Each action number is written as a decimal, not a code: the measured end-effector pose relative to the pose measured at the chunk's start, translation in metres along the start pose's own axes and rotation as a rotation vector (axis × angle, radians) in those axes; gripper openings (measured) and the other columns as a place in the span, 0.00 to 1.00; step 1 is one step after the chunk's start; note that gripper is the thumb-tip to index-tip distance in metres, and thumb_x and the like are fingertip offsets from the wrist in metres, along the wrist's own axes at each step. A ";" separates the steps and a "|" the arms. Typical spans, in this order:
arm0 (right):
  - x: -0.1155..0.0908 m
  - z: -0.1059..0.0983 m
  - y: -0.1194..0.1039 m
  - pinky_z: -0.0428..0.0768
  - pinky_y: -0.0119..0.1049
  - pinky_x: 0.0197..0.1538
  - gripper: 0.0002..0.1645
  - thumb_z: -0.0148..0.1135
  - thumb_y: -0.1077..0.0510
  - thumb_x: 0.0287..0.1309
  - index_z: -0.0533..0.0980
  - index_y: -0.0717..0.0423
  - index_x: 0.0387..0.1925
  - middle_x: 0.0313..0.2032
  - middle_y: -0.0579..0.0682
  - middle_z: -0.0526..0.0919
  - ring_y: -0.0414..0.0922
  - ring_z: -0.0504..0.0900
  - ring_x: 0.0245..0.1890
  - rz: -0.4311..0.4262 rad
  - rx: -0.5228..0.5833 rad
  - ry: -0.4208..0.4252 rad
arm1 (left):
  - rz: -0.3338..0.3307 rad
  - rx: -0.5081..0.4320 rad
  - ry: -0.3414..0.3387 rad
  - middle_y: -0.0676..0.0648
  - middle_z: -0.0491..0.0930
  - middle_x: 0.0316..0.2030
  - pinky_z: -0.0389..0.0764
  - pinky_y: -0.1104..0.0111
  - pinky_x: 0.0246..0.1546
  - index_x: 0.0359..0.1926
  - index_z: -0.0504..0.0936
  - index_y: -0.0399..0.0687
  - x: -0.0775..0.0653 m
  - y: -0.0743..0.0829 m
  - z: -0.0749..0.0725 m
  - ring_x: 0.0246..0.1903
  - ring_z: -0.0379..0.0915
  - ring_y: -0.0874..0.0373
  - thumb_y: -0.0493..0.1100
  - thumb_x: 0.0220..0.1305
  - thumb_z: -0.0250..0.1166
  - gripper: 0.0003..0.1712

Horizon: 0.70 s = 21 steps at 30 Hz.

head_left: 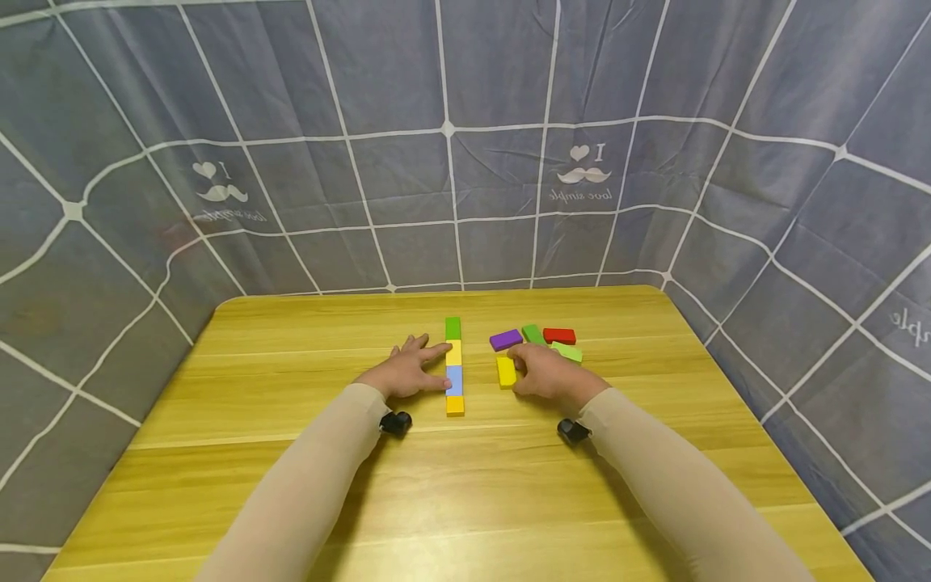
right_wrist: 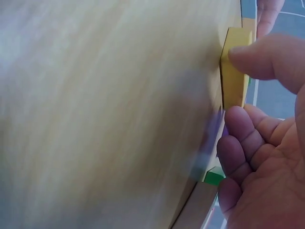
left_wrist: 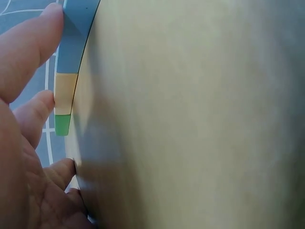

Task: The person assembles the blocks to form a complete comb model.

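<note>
A straight row of blocks lies end to end on the table: a green block (head_left: 452, 327) at the far end, then a pale yellow block (head_left: 454, 353), a blue block (head_left: 454, 377) and an orange block (head_left: 455, 406) nearest me. My left hand (head_left: 409, 370) is spread beside the row, its thumb touching the blue block and its index finger the pale yellow one. To the right of the row, my right hand (head_left: 547, 373) pinches a bright yellow block (head_left: 505, 373) between thumb and fingers. In the right wrist view the thumb lies across this yellow block (right_wrist: 233, 83).
Past my right hand lie loose blocks: purple (head_left: 505, 339), green (head_left: 533, 334), red (head_left: 559, 335) and light green (head_left: 567, 352), the last partly hidden by the hand. A grey checked curtain (head_left: 494, 170) hangs behind the wooden table (head_left: 458, 493).
</note>
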State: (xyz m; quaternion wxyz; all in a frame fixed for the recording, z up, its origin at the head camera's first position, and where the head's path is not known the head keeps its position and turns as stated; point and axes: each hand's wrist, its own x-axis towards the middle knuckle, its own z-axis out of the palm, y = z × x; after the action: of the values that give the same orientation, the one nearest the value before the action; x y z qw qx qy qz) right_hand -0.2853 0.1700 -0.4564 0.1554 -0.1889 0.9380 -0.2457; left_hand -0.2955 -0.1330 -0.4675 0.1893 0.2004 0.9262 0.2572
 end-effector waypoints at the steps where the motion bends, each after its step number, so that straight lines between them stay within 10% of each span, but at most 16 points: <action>1: 0.000 0.000 0.000 0.71 0.39 0.42 0.17 0.73 0.63 0.55 0.72 0.57 0.41 0.33 0.50 0.71 0.46 0.72 0.37 0.000 0.006 0.001 | 0.000 -0.002 -0.001 0.36 0.40 0.85 0.30 0.37 0.81 0.83 0.59 0.62 0.000 0.000 0.000 0.84 0.26 0.34 0.66 0.68 0.68 0.49; 12: -0.004 0.004 0.000 0.72 0.46 0.58 0.32 0.74 0.59 0.53 0.74 0.60 0.59 0.40 0.50 0.77 0.48 0.74 0.44 -0.002 -0.044 0.032 | -0.007 -0.006 -0.003 0.36 0.40 0.85 0.31 0.37 0.82 0.83 0.60 0.62 0.000 0.000 0.000 0.84 0.25 0.34 0.65 0.68 0.69 0.49; 21: -0.014 0.007 -0.008 0.72 0.42 0.53 0.33 0.76 0.62 0.47 0.77 0.61 0.57 0.40 0.50 0.78 0.47 0.73 0.44 -0.017 0.029 0.054 | -0.011 -0.003 -0.005 0.36 0.39 0.85 0.31 0.38 0.82 0.84 0.59 0.63 0.000 0.000 0.000 0.84 0.25 0.35 0.65 0.68 0.69 0.49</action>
State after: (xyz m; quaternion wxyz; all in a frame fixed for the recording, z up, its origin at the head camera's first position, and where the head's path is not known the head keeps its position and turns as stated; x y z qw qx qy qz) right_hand -0.2678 0.1664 -0.4552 0.1305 -0.1880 0.9365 -0.2658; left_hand -0.2956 -0.1333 -0.4674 0.1933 0.1955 0.9265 0.2570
